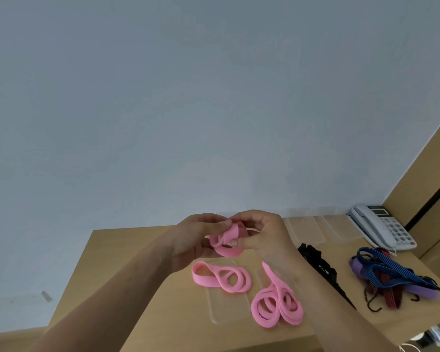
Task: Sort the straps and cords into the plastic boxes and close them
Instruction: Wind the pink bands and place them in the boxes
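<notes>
Your left hand (198, 240) and right hand (262, 235) met above the wooden tabletop (142, 288), both pinching one coiled flat pink elastic strap (228, 241) between curled fingers. Directly below and slightly nearer lay the shallow clear plastic box (215, 309), its long axis running near to far, with a second pink strap coil (220, 276) on its far end and a third pink coil (277, 306) overlapping its right edge. Both hands were about equally close; the drop looked straight down.
</notes>
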The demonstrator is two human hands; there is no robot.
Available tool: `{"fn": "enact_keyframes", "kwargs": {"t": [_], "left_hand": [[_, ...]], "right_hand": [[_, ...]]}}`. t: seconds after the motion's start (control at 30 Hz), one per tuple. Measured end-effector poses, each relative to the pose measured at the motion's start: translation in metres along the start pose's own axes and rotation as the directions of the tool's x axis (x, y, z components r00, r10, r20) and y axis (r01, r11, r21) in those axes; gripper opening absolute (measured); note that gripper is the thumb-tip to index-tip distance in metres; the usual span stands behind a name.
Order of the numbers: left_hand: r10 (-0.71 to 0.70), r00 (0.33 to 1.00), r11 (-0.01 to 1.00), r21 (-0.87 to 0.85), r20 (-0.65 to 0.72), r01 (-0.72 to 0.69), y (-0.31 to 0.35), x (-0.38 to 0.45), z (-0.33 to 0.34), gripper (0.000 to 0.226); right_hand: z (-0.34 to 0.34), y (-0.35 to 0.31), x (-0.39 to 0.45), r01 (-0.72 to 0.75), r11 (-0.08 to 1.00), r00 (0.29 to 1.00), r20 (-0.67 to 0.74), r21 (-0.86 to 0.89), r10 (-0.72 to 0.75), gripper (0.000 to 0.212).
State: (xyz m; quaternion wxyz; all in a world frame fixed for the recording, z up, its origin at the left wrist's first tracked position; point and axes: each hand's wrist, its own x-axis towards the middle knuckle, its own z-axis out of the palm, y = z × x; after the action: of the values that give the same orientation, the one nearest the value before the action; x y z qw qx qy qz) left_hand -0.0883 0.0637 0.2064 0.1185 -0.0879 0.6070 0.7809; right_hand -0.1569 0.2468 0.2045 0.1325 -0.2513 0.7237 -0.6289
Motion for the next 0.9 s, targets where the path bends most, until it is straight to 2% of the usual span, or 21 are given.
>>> {"fn": "enact_keyframes", "kwargs": {"t": [0.1,0.27,0.33,0.4,0.53,0.63,0.7,0.8,0.9], "left_hand": [[-0.018,1.000,0.998,-0.063,0.006,0.018,-0.007,-0.003,-0.010,0.036],[-0.049,0.999,0.990,-0.135,-0.021,0.046,-0.021,-0.006,-0.022,0.054],[-0.057,0.998,0.989,-0.138,-0.039,0.051,-0.028,-0.004,-0.023,0.060],[-0.061,0.997,0.987,-0.152,-0.047,0.053,-0.035,-0.001,-0.024,0.055],[-0.084,0.994,0.972,-0.225,-0.074,0.066,-0.048,0.010,-0.028,0.047],[-0.107,0.991,0.951,-0.298,-0.081,0.078,-0.054,0.021,-0.032,0.050],[-0.118,0.988,0.937,-0.342,-0.102,0.077,-0.056,0.029,-0.037,0.052],[-0.116,0.985,0.932,-0.357,-0.128,0.063,-0.056,0.039,-0.043,0.051],[-0.102,0.986,0.958,-0.282,-0.129,0.062,-0.050,0.047,-0.047,0.035]], "right_hand": [[0.014,0.007,-0.001,0.041,0.999,0.998,-0.051,0.020,-0.040,0.050],[0.037,0.027,-0.009,0.105,0.994,0.985,-0.137,0.007,-0.103,0.046],[0.043,0.036,-0.015,0.068,0.996,0.985,-0.162,0.051,-0.059,0.045],[0.046,0.042,-0.020,0.024,0.996,0.987,-0.159,0.084,-0.010,0.045],[0.046,0.046,-0.026,-0.043,0.998,0.990,-0.134,0.038,0.048,0.045],[0.042,0.053,-0.019,-0.099,0.993,0.991,-0.081,0.070,0.104,0.061],[0.037,0.062,-0.010,-0.156,0.979,0.984,-0.064,0.134,0.166,0.064],[0.032,0.074,0.009,-0.194,0.969,0.977,-0.056,0.153,0.204,0.052],[0.034,0.080,0.029,-0.238,0.942,0.967,-0.029,0.238,0.252,0.040]]}}
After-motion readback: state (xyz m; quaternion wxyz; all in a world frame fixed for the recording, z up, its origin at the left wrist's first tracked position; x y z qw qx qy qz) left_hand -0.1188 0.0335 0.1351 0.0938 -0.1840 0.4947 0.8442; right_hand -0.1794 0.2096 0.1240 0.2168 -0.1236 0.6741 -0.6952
